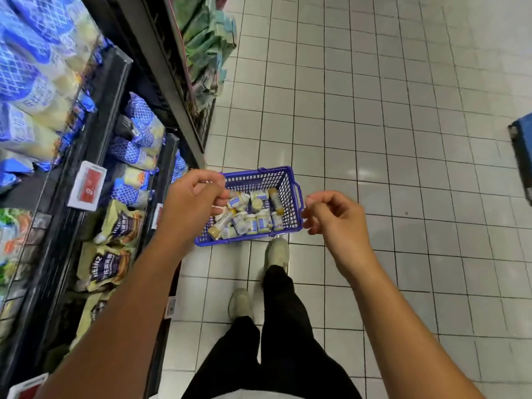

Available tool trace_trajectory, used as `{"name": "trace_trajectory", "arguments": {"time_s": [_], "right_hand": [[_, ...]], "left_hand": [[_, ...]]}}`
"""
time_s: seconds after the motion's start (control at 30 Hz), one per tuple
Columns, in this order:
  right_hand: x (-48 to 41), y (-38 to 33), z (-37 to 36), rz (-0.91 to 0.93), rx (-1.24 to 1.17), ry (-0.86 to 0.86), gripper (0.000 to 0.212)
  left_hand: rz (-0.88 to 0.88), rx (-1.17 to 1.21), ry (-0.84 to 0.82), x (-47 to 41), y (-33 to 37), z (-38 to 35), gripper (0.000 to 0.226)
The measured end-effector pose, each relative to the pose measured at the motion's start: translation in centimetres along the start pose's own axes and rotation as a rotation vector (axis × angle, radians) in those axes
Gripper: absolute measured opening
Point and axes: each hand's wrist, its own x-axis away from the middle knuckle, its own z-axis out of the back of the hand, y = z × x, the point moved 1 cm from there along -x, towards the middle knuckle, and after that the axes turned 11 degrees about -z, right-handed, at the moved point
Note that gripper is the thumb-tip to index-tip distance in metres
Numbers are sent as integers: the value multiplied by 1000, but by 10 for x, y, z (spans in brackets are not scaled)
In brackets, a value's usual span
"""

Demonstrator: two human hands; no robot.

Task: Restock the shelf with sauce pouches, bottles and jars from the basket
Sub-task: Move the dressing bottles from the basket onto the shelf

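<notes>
A blue plastic basket [288, 182] stands on the tiled floor just ahead of my feet. It holds several small jars [262, 222], bottles [275, 200] and white-and-blue pouches [234, 201] in a jumble. My left hand [195, 197] hovers over the basket's left end with its fingers curled in and nothing visibly held. My right hand [335, 217] hangs by the basket's right handle, fingers also curled and empty. To the left, the shelf [95, 116] carries blue-and-white pouches [141, 125] and yellow-purple Heinz pouches [108, 266].
Red-and-white price tags [87, 189] are clipped to the shelf edges. Green packets [207, 47] fill a further shelf at the top. A blue object [522, 151] juts in at the right edge. My shoes [276, 251] stand right behind the basket on white floor tiles.
</notes>
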Motion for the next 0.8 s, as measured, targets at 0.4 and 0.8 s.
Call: {"name": "trace_trajectory", "arguments": {"time_s": [0.4, 0.8], "right_hand": [[-172, 23, 1, -208, 196, -37, 10], [-338, 168, -44, -473, 236, -78, 27]], "left_hand": [[271, -2, 79, -142, -86, -53, 7], [653, -2, 160, -238, -285, -60, 17]]}}
